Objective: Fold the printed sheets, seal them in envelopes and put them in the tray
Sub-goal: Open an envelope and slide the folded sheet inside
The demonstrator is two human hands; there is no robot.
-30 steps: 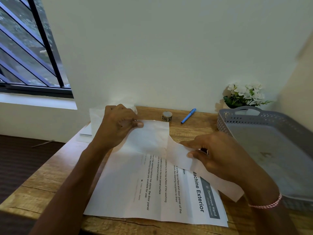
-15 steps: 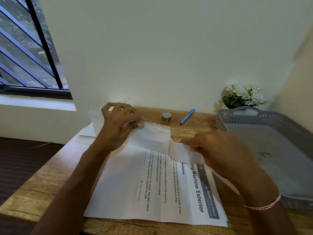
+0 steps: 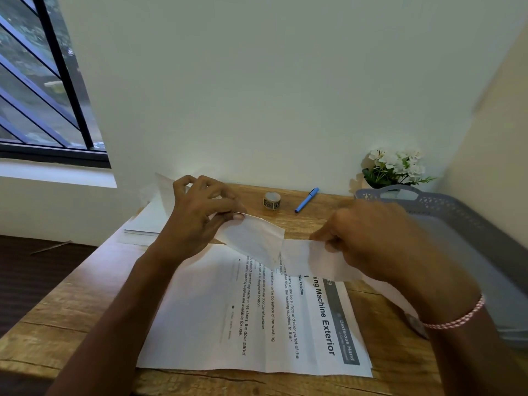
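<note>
While holding its far edge raised, pinching printed sheet in curled fingers of left hand and right hand; covering some print, blocking near wall of tray.

Both arms were bare, left forearm and right forearm, from the hands right down to the bottom edge of the shot. The right wrist had a thin bracelet on it. It looked like pink and white threads twisted into a skinny cord, sitting close round the wrist. The right hand was kinda motion-blurred, so finer detail there was hard to make out. The left hand was sharper and showed a short, plain thumbnail.
</note>
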